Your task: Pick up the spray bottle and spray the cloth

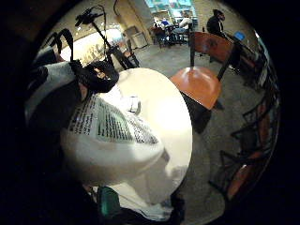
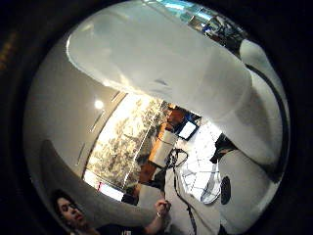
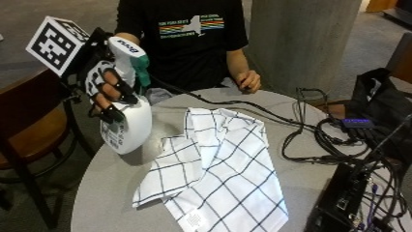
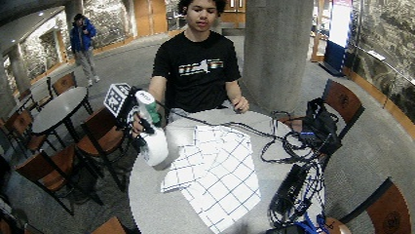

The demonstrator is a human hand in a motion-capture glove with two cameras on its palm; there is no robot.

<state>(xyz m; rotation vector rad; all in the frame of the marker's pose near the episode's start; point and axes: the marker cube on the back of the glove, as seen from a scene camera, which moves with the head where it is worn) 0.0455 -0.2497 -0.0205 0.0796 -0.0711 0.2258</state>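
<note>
A white spray bottle [image 3: 126,125] with a green trigger head is lifted just above the round table's left edge, tilted, its base near the surface. My gloved right hand [image 3: 106,92] grips its neck, fingers curled round it. The same bottle [image 4: 154,141] and hand [image 4: 139,124] show in the wide outside view. A white cloth with a dark grid [image 3: 215,169] lies spread on the table beside the bottle; it appears again as the cloth [image 4: 217,175]. The bottle's label [image 1: 110,123] fills the little finger side palm view, and its white body [image 2: 166,63] fills the thumb side one.
The person's bare left hand [image 3: 248,80] rests at the table's far edge. Black cables [image 3: 309,135] and a black box [image 3: 347,203] crowd the table's right side. A wooden chair [image 3: 29,135] stands left of the grey table [image 3: 103,193]; a black bag [image 3: 380,96] sits at right.
</note>
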